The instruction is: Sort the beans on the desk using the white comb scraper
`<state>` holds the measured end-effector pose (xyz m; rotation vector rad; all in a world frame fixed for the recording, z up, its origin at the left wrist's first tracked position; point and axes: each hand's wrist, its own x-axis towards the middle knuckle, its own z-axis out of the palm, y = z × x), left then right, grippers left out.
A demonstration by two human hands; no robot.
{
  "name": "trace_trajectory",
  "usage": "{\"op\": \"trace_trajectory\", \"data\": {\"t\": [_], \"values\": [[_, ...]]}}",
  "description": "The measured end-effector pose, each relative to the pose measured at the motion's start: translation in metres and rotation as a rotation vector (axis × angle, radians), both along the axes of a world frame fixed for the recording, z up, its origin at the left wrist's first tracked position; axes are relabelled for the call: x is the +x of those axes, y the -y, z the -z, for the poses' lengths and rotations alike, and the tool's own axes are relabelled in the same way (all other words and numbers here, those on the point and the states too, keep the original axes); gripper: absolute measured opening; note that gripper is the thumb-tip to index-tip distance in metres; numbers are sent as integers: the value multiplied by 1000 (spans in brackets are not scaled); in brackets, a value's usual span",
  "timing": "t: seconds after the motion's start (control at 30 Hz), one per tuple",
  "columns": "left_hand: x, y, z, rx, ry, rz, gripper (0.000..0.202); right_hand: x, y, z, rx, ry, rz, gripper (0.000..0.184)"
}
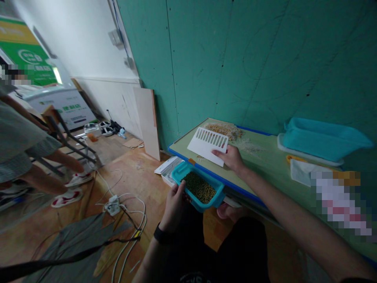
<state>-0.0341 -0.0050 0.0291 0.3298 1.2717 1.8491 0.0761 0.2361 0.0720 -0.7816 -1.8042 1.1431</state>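
My left hand (176,200) grips the near left rim of a turquoise plastic tub (219,198), thumb over the edge. Dark green beans (193,181) and yellowish soybeans (206,194) lie inside it, just below the table's blue edge. In my right hand (231,157) is a flat white plastic scraper (203,147) with a row of slots along its far side, held by its near right corner above the table. Past the scraper, a pile of mixed beans and pale grains (225,130) is spread on the tabletop.
The pale green table (265,157) stands against a green wall. A larger turquoise bin (324,137) sits on its right. A white box (167,177) is under the table's left end. White cables and a power strip (113,204) lie on the floor; another person (26,137) stands far left.
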Motion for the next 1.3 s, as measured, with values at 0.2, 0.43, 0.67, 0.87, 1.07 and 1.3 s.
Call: {"op": "trace_trajectory", "data": {"t": [0.2, 0.43, 0.67, 0.87, 1.07, 1.3], "values": [[-1, -1, 3, 34, 19, 4, 49, 0, 2, 1, 26, 49, 7, 37], [-9, -9, 14, 42, -1, -13, 50, 1, 0, 0, 63, 49, 9, 37], [-8, -9, 9, 47, -23, -4, 50, -1, 3, -2, 89, 74, -27, 36], [-9, -7, 9, 51, -7, 1, 49, 3, 2, -4, 90, 95, 47, 32], [-9, -5, 13, 34, -16, 4, 50, 3, 4, -6, 97, 103, 87, 31], [-9, -4, 15, 30, 4, -15, 50, 4, 3, -5, 118, 161, 112, 32]]}}
